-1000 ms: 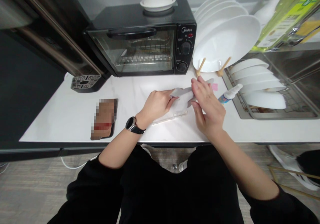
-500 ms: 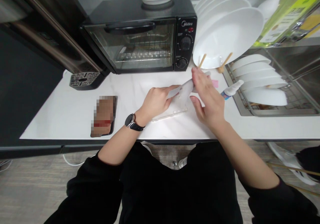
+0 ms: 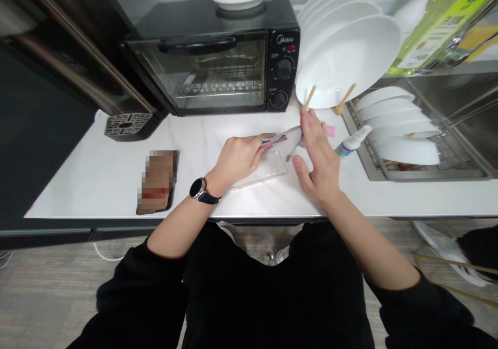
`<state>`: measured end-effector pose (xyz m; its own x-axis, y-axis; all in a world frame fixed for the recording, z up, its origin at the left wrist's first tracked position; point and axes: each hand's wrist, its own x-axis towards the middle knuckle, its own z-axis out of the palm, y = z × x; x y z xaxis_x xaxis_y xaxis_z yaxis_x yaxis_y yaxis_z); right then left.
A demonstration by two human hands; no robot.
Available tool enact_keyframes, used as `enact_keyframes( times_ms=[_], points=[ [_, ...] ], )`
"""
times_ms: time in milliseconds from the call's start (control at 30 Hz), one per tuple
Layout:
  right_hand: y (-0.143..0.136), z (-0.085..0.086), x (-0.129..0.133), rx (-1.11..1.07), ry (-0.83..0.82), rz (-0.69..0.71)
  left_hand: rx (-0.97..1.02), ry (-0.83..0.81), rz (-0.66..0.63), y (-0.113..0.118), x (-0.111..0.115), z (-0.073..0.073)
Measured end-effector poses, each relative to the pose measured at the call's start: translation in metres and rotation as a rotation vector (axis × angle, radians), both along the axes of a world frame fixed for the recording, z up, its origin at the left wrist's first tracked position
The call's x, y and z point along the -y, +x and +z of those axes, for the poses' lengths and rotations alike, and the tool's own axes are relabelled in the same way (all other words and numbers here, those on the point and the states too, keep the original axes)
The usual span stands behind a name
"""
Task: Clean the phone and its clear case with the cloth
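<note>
"Pinching on one side, spread on the other — have I got that right?"

"Yes. On the left hand (image 3: pixel 239 157), thumb and fingers nip a thin, whitish sheet (image 3: pixel 292 141). The right hand (image 3: pixel 321 165) is wide, its thumb well away from the straight fingers, whose edge meets the sheet's other end."

"Anything tucked behind those fingers?"

"Can't tell; they hide that stretch."

"And where's the sheet itself?"

"Between the two hands, tilted up above the white counter (image 3: pixel 210 136), at the far side of a clear case (image 3: pixel 275 168) lying flat there."

"What else is close?"

"A pink slip (image 3: pixel 330 130) just beside the right hand's fingers, and near it a small bottle (image 3: pixel 353 141) with a white top. Off to the left, well apart from the hands, lies a phone (image 3: pixel 157 183), mostly pixelated. Behind everything — a black toaster oven (image 3: pixel 210 69), with white plates (image 3: pixel 346 58) standing in a row to its right."
</note>
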<state>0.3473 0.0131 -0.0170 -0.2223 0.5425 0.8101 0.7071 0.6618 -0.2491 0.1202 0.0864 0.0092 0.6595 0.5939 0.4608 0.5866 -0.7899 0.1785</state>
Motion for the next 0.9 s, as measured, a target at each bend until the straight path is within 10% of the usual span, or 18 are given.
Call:
enact_keyframes(
  times_ms=[900],
  points=[
    [0.0004, 0.0027, -0.0082, -0.297, 0.103, 0.006, -0.055, 0.055, -0.057, -0.0017, -0.0006, -0.0029]
  ],
)
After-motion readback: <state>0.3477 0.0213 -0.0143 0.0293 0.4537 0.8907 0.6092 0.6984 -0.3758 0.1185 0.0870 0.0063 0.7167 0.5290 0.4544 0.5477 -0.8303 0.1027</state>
